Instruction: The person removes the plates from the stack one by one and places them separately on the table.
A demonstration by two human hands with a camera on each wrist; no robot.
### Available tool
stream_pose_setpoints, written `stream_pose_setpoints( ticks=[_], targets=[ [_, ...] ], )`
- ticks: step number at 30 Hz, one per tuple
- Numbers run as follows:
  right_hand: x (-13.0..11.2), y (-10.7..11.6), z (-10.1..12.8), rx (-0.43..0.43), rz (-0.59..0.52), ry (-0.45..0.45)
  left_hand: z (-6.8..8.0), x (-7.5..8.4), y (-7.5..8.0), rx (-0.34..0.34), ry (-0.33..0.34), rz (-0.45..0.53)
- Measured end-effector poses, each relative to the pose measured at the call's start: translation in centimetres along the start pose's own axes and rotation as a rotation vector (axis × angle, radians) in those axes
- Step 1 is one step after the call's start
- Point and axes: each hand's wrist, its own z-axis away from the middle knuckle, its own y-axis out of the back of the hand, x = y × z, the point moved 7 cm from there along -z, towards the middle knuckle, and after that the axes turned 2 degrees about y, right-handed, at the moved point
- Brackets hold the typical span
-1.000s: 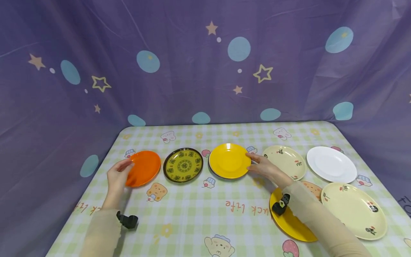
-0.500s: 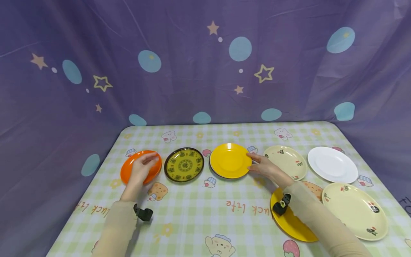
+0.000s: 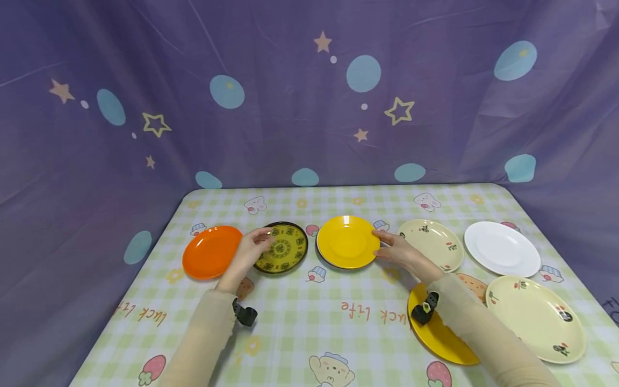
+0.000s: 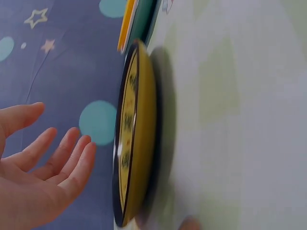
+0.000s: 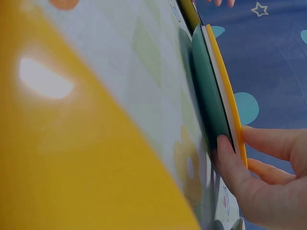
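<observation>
My left hand (image 3: 258, 242) hovers open over the left rim of a black-rimmed, yellow-green patterned plate (image 3: 287, 250). In the left wrist view its fingers (image 4: 72, 163) are straight and just clear of that plate (image 4: 136, 124). An orange plate (image 3: 210, 259) lies flat to the left of the hand. My right hand (image 3: 389, 246) pinches the right edge of a yellow plate (image 3: 345, 242). The right wrist view shows the thumb (image 5: 228, 155) under the rim and the fingers (image 5: 273, 143) on top. A teal-sided layer (image 5: 208, 96) sits beneath the yellow plate.
Right of the yellow plate lie a cream plate (image 3: 430, 242), a white plate (image 3: 503, 248) and a large cream oval plate (image 3: 534, 317). A second yellow plate (image 3: 437, 336) lies under my right forearm. A purple curtain (image 3: 309, 97) hangs behind the table.
My left hand let go of the orange plate, which now lies flat, and moved right to the patterned plate. The right hand has stayed on the yellow plate's edge.
</observation>
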Motion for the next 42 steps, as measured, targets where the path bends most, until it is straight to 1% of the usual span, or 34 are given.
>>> stream_pose_setpoints(
  ticks=[3,8,11,15,19,22,24,30,34,37,42],
  targets=[
    [0.0,0.0,0.0,0.002,0.007,-0.005,-0.4,0.2,-1.4,-0.025,0.002,-0.008],
    [0.0,0.0,0.0,0.001,-0.002,-0.006,-1.1,0.6,-3.3,-0.039,-0.04,-0.011],
    [0.0,0.0,0.0,0.0,0.001,-0.001,-1.4,0.5,-4.4,-0.059,-0.034,0.002],
    [0.1,0.0,-0.1,0.001,0.002,0.005,-1.7,0.4,-5.6,-0.059,-0.022,-0.013],
    [0.1,0.0,-0.1,0.005,0.002,0.007,-2.0,0.5,-6.6,-0.053,-0.029,-0.022],
    [0.1,0.1,-0.2,0.007,0.013,0.005,-2.1,0.6,-7.2,-0.06,-0.01,-0.003],
    [0.1,0.1,-0.1,0.012,0.024,-0.001,-2.2,0.6,-7.5,-0.061,-0.005,-0.014],
    [0.1,0.1,-0.1,0.013,0.038,0.0,-2.2,1.3,-8.3,-0.081,-0.06,-0.047],
    [0.3,0.2,-0.1,0.012,0.04,-0.008,-2.1,1.5,-9.0,-0.108,-0.061,-0.06],
    [0.3,0.1,-0.1,0.01,0.037,-0.013,-2.2,1.5,-9.5,-0.118,-0.06,-0.085],
    [0.3,0.1,-0.1,0.011,0.023,-0.011,-2.5,1.5,-10.2,-0.117,-0.079,-0.159]
  ],
)
